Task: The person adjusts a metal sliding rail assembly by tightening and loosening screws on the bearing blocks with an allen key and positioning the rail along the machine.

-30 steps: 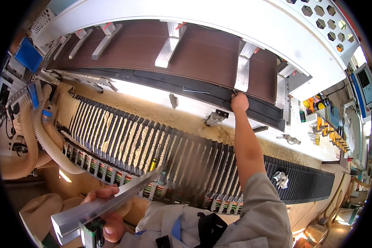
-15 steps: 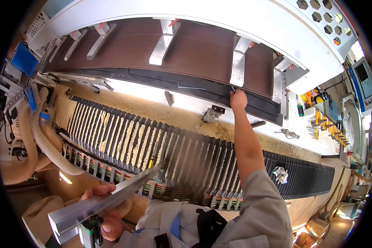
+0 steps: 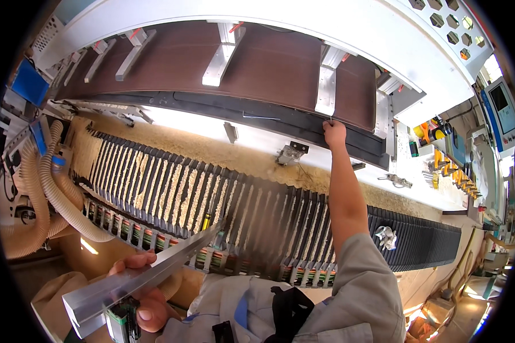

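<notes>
My left hand (image 3: pixel 146 308) is closed around a long square aluminium bar (image 3: pixel 171 260), held slantwise in front of my body, its far end blurred. A green and black block (image 3: pixel 123 320) sits beneath the bar by my thumb. With my arm stretched out, my right hand (image 3: pixel 335 135) pinches a thin metal piece, mostly hidden by the fingers, at the near end of an aluminium bracket arm (image 3: pixel 326 91). That arm lies over a brown panel (image 3: pixel 274 63). An L-shaped hex key (image 3: pixel 261 117) rests on the black rail (image 3: pixel 212 108), left of my right hand.
Black ribbed bellows (image 3: pixel 171 186), strewn with wood chips, run across below the rail. A yellow screwdriver (image 3: pixel 207 220) and a crumpled silvery wad (image 3: pixel 386 237) lie on them. Beige hoses (image 3: pixel 51 188) hang at left. Yellow clamps (image 3: pixel 452 174) and a control panel (image 3: pixel 502 111) stand at right.
My right hand has shifted slightly right and down and turned a little at the bracket arm's end. My left hand keeps its hold on the bar. The whole view has moved slightly.
</notes>
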Demonstrator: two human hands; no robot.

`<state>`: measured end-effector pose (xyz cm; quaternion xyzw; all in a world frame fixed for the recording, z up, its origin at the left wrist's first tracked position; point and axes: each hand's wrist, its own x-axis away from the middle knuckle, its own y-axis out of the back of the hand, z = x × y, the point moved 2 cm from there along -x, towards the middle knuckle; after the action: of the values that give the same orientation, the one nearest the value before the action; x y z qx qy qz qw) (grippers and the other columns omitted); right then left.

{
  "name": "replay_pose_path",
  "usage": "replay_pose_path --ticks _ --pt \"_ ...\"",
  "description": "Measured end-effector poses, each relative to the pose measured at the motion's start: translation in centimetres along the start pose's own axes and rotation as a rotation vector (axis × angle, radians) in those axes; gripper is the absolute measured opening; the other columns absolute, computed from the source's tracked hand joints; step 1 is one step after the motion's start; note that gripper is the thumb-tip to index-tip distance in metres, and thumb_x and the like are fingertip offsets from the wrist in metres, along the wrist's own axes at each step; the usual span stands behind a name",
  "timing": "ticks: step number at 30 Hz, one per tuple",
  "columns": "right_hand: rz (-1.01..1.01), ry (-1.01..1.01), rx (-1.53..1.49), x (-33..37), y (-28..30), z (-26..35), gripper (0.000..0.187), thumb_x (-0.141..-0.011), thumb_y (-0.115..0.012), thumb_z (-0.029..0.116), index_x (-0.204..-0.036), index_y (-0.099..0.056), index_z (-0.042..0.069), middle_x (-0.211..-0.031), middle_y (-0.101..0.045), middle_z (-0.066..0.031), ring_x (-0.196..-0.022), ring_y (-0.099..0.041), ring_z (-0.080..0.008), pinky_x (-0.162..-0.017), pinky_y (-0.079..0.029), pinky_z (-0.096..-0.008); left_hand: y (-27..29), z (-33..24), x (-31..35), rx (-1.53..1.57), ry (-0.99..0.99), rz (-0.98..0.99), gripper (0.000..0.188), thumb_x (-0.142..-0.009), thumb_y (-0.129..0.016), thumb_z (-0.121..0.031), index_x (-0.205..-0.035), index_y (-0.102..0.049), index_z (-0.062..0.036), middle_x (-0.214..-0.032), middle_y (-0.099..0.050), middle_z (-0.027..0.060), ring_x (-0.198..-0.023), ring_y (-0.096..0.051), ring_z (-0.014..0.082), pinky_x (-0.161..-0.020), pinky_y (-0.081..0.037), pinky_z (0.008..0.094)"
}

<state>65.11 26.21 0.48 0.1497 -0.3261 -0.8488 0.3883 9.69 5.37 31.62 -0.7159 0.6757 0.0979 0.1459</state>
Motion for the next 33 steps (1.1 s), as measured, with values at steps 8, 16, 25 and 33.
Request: replay_pose_path --ticks 8,16,25,33 --pt "-0.011 0.178 0.239 2.1 0.2 2.3 0.024 -0.081 -0.069 0.025 -0.089 -0.071 0.002 -0.087 -0.069 -0.0191 -0.086 -0.066 -0.0357 -0.076 -0.050 -0.0413 -1.1 -0.1 0.4 -0.029 0.022 -0.078 0.086 -0.077 -0.071 -0.058 -0.138 -0.039 -0.0078 -0.117 -0.054 0.0143 -0.106 -0.056 0.0279 -0.099 -0.041 0.0457" --pt "0.084 0.136 0.553 2.8 0.0 4.0 0.025 -0.087 -0.058 0.022 -0.101 -0.065 0.004 -0.101 -0.068 -0.0204 -0.097 -0.065 -0.0381 -0.083 -0.052 -0.0465 0.5 0.5 1.4 0.026 0.011 -0.092 0.087 -0.074 -0.076 -0.053 -0.138 -0.040 -0.0061 -0.121 -0.055 0.0177 -0.106 -0.057 0.0290 -0.095 -0.044 0.0456" --pt "-0.017 0.340 -0.053 9.0 1.7 8.6 0.031 -0.090 -0.058 0.026 -0.091 -0.066 -0.004 -0.077 -0.065 -0.0187 -0.069 -0.063 -0.0285 -0.063 -0.049 -0.0399 -0.8 -3.0 -1.2 0.030 0.308 0.191 0.083 -0.074 -0.074 -0.048 -0.138 -0.041 -0.0065 -0.121 -0.054 0.0159 -0.113 -0.054 0.0274 -0.094 -0.045 0.0425" --pt "0.746 0.792 -0.977 39.0 10.2 35.3 0.004 -0.090 -0.059 0.002 -0.094 -0.059 0.001 -0.072 -0.056 0.0022 -0.060 -0.046 -0.0027 -0.054 -0.038 -0.0186 -0.7 -1.0 -0.1 0.104 0.100 0.089 0.069 -0.077 -0.076 -0.029 -0.134 -0.045 -0.0050 -0.116 -0.057 0.0112 -0.110 -0.055 0.0212 -0.089 -0.049 0.0364"
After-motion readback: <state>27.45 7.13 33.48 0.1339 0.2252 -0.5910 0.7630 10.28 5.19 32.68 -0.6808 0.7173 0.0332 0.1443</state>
